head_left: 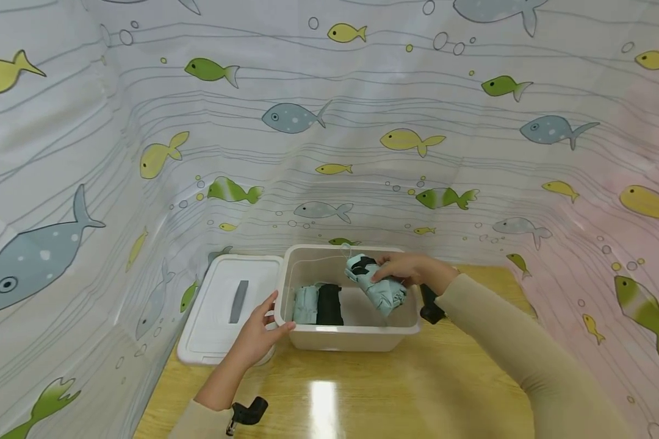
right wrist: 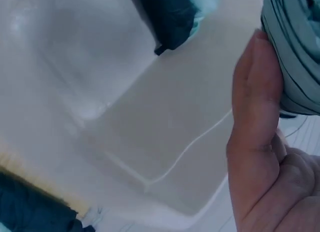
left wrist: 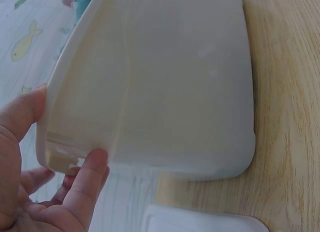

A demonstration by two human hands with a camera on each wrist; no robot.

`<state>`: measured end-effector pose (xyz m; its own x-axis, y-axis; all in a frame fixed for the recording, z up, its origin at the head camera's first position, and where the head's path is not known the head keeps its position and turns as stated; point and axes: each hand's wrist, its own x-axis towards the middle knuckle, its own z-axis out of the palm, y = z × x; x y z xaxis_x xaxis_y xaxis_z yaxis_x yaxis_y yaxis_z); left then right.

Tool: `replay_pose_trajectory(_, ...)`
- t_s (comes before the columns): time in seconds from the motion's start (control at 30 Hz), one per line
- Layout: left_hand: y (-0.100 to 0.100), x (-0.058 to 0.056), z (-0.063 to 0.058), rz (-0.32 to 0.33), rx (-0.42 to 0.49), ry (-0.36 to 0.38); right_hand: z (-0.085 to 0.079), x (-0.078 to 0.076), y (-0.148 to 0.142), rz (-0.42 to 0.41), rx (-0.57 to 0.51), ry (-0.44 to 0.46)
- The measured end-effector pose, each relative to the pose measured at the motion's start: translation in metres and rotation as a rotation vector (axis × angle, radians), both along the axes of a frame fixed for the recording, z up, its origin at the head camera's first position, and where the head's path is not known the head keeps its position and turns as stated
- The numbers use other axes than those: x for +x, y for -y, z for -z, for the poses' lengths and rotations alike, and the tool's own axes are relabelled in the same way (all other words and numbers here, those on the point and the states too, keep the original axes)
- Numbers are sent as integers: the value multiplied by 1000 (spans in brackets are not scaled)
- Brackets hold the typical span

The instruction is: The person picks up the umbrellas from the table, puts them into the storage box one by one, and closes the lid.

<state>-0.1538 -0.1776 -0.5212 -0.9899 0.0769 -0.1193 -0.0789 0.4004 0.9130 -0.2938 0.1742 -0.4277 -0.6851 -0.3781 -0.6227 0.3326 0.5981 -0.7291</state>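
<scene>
A beige plastic storage box (head_left: 351, 338) stands uncovered on the table. My left hand (head_left: 257, 335) grips its left end, with thumb and fingers at the rim and handle; the left wrist view shows this hand (left wrist: 55, 177) close up. Over the right part of the box, my right hand (head_left: 403, 268) holds a rolled light teal fabric bundle (head_left: 381, 292) with black markings and a thin pale cord loop. In the right wrist view the bundle (right wrist: 295, 62) is partly cut off. A teal roll (head_left: 306, 305) and a black roll (head_left: 329, 305) lie side by side inside the box.
The white lid (head_left: 225, 317) with a grey handle lies left of the box. A dark teal fabric piece (right wrist: 32, 207) shows beyond the box's edge. A fish-patterned curtain (head_left: 329, 152) surrounds the wooden table (head_left: 373, 390) at the back and sides.
</scene>
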Motion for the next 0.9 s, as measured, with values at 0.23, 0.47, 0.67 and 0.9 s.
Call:
replay_pose_trajectory(0.23, 1, -1, 0, 0, 23, -10, 19, -14, 25, -4, 88, 14)
replay_pose_trajectory(0.47, 1, -1, 1, -4, 31, -13, 37, -23, 39, -38, 191, 52)
replay_pose_trajectory(0.67, 1, -1, 1, 0, 21, -12, 57, -29, 39, -11, 210, 142)
replay_pose_trajectory(0.9, -1, -2, 0, 3, 15, -10, 85, -31, 37, 12, 218, 233)
